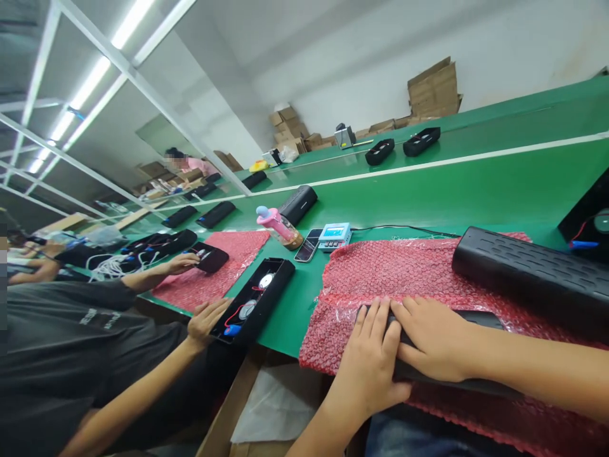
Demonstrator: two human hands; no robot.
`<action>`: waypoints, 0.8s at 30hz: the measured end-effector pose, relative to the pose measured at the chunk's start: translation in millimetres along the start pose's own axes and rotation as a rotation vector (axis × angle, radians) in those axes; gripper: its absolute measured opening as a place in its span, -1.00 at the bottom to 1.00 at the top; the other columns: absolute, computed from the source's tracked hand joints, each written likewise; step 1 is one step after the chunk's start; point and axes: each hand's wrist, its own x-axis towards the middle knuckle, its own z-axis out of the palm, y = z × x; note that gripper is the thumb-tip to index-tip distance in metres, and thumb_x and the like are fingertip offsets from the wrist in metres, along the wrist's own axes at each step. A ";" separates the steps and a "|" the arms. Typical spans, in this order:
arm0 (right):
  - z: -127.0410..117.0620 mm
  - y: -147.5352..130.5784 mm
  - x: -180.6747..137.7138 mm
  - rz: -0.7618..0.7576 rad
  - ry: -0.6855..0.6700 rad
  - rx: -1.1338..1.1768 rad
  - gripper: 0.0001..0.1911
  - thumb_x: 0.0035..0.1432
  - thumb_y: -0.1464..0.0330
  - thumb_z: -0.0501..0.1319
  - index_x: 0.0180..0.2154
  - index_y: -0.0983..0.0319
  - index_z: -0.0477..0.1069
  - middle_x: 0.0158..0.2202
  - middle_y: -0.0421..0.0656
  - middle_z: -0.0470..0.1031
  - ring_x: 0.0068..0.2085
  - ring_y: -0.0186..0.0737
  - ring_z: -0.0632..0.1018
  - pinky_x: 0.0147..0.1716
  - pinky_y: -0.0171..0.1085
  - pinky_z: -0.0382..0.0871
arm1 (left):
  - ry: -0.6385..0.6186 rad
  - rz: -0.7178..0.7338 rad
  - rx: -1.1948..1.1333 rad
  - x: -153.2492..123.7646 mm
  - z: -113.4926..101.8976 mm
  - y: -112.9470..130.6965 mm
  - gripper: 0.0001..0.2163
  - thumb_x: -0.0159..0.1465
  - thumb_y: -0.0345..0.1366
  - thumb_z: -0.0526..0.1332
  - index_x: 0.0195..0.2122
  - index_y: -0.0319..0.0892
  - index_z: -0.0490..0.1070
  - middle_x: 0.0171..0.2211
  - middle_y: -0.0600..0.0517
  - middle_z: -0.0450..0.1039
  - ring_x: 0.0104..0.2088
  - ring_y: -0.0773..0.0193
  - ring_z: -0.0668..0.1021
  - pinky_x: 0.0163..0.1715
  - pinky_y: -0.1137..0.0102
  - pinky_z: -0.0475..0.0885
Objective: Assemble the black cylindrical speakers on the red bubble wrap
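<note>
On red bubble wrap (380,270) lies a long black speaker housing (480,317), mostly covered by my hands and forearm. My left hand (371,362) rests on its left end with the fingers stretched out and the thumb apart. Just beside it, touching, my right hand (435,336) presses flat on the housing's top, fingers extended. Neither hand is wrapped around anything. Behind them lies a second black speaker (533,260) with slot-shaped marks on its surface. The underside of the housing is hidden.
A co-worker's hand (207,320) touches an open speaker case (257,298) with wires inside. Near the wrap stand a light-blue meter (334,236), a phone (308,246) and a pink bottle (280,227). Another open case (587,222) is at far right. A box (276,400) sits below the table edge.
</note>
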 end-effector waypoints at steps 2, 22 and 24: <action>0.7 2.7 1.0 0.015 0.021 0.104 -0.46 0.25 0.35 -0.02 0.19 0.51 0.21 0.07 0.21 0.37 0.06 0.18 0.43 0.08 0.12 0.31 | 0.002 0.000 0.028 1.1 1.2 0.0 -0.20 -0.14 -0.23 0.25 0.17 -0.38 0.11 0.23 -0.35 0.16 0.25 -0.17 0.24 0.11 -0.06 0.34; -35.3 154.8 -103.0 0.629 0.310 -0.554 0.09 -0.19 0.12 0.40 0.30 0.38 0.06 0.12 0.36 0.24 0.04 0.44 0.38 -0.11 0.24 0.35 | 0.096 0.165 0.195 3.1 7.7 -23.9 -0.29 0.03 -0.06 0.18 0.21 -0.26 0.20 0.16 -0.23 0.27 0.13 -0.06 0.38 0.09 0.15 0.29; -39.0 162.2 -103.9 0.644 0.256 -0.462 0.07 -0.15 0.16 0.39 0.32 0.35 0.02 0.10 0.27 0.29 -0.03 0.27 0.45 -0.07 0.09 0.38 | 0.112 0.224 0.231 4.3 7.3 -27.2 -0.28 0.04 -0.01 0.18 0.20 -0.28 0.21 0.14 -0.25 0.30 0.09 -0.08 0.40 0.06 0.16 0.32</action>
